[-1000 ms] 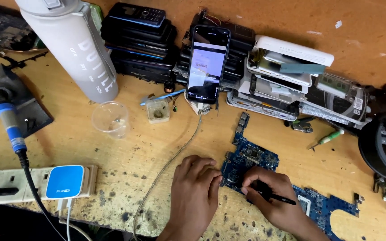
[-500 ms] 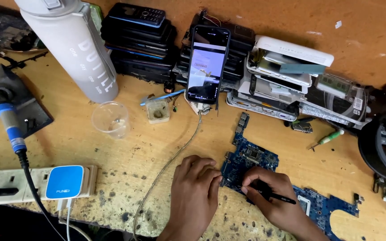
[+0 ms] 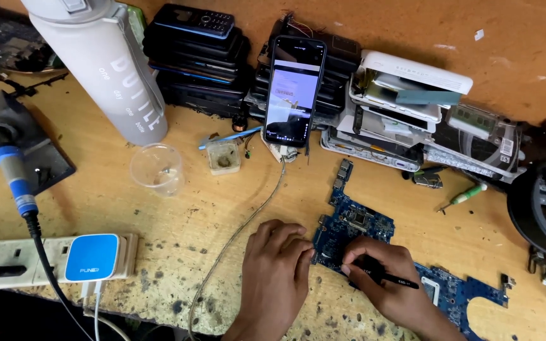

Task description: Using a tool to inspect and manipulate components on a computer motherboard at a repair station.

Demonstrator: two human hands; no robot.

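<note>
Near the bench's front edge, the right hand point(image 3: 387, 278) pinches black tweezers point(image 3: 390, 280) over a blue circuit board point(image 3: 355, 228). The left hand point(image 3: 277, 271) rests half-curled against the board's left edge, holding nothing. A grey lettered bottle point(image 3: 105, 69) stands at the back left, beside a clear plastic cup point(image 3: 156, 168) whose contents cannot be made out.

The stained wooden worktop point(image 3: 159, 215) carries a blue circuit board point(image 3: 355, 230) at 5 o'clock, a clear cup point(image 3: 156, 169) at 10, a power strip point(image 3: 45, 262) at 8.

Grey bottle point(image 3: 105, 69), clear cup point(image 3: 156, 168), propped phone point(image 3: 294, 90), white power strip point(image 3: 45, 260)
</note>
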